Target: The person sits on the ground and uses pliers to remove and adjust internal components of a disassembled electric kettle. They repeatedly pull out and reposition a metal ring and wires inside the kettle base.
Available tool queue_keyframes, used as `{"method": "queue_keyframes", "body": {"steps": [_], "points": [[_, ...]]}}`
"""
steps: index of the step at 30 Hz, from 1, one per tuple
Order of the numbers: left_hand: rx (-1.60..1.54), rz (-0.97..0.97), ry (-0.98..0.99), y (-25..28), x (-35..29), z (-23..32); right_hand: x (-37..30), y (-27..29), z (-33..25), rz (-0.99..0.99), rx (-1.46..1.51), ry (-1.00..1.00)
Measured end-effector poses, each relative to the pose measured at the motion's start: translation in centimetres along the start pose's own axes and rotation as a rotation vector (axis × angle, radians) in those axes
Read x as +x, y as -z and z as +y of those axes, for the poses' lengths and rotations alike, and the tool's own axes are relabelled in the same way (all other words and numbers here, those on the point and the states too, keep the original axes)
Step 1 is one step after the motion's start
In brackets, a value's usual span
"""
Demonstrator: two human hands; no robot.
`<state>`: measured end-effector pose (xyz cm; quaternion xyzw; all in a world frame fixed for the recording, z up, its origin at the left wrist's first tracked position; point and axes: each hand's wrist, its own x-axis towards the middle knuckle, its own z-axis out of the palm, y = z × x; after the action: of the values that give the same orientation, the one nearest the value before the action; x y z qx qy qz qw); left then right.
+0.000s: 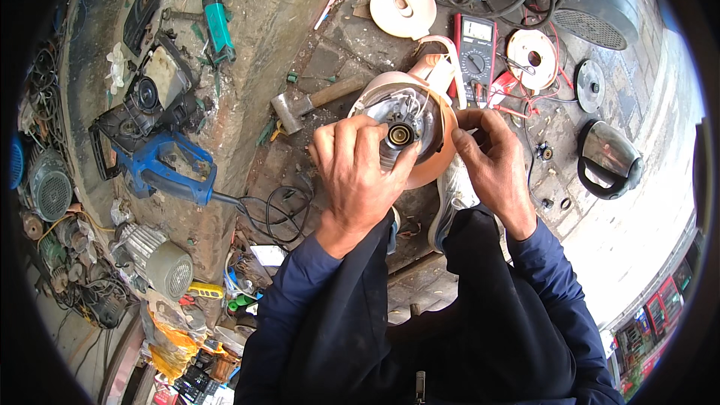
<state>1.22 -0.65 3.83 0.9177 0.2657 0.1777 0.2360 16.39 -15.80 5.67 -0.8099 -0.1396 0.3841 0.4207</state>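
An upturned peach-coloured appliance body (429, 172), which looks like an electric kettle, lies open in front of me. Inside its round underside a metal plate (390, 107) and pale wires show. My left hand (354, 169) is closed over the opening, thumb and fingers around a round black connector (400, 135) with brass-coloured rings. At the body's right rim my right hand (491, 157) is closed, thumb and forefinger pinching the edge. Whether something small sits between those fingertips is hidden.
A hammer (315, 102) lies left of the body; a multimeter (475, 52) with red leads, cream discs (403, 9) and a metal lid-like part (611, 157) lie beyond and right. Leftward are a blue power tool (169, 169), a green tool (217, 26) and a motor (156, 256).
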Motion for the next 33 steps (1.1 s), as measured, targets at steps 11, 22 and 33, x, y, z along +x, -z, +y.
{"method": "queue_keyframes", "body": {"steps": [11, 22, 33], "points": [[0.017, -0.001, -0.016, -0.2, 0.0, 0.0, -0.1, 0.0, 0.1, 0.003, 0.002, 0.029], [0.013, -0.011, 0.012, -0.3, 0.2, 0.2, -0.1, -0.3, 0.9, 0.008, 0.072, 0.044], [0.027, -0.017, 0.02, -0.3, 0.3, 0.1, -0.1, 0.0, 0.7, -0.065, 0.051, -0.008]]}}
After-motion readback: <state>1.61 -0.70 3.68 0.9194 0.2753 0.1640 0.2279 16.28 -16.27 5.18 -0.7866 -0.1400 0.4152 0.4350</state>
